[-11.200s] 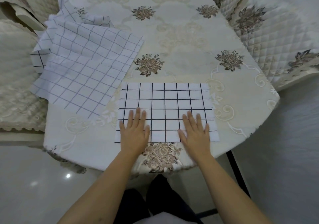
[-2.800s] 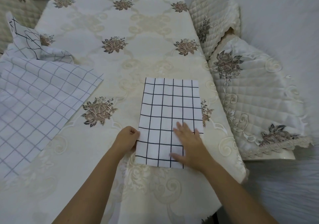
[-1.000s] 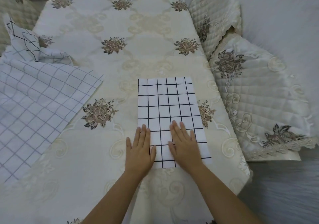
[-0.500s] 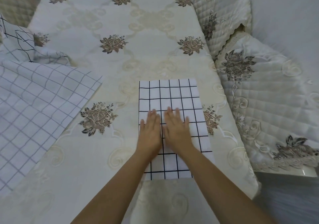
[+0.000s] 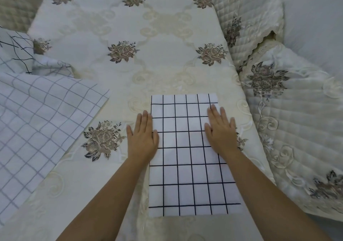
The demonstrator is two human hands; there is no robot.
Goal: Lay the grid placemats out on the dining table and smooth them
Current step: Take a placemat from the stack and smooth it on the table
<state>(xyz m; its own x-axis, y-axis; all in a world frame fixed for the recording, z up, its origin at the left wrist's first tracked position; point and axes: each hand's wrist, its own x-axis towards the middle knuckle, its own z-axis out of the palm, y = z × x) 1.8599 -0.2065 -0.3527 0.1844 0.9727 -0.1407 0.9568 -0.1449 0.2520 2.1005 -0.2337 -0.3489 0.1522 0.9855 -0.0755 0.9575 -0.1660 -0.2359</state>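
A white placemat with a black grid [image 5: 187,159] lies flat on the cream floral tablecloth of the dining table [image 5: 148,55], long side running away from me, near the table's right edge. My left hand [image 5: 142,135] presses palm-down on the mat's left edge, fingers together, partly on the tablecloth. My right hand [image 5: 220,131] lies flat on the mat's right edge. Both hands hold nothing. A larger grid cloth with fainter lines [image 5: 37,125] is spread at the left, hanging over the table's edge.
A crumpled piece of grid cloth [image 5: 16,53] lies behind the large one at far left. Chairs with quilted floral covers [image 5: 297,120] stand close along the table's right side. The table's right edge runs just beside the placemat.
My hands were side by side at the mat's middle half a second ago; they have slid apart to its left and right edges. Earlier the mat was turned and shifted on the table.
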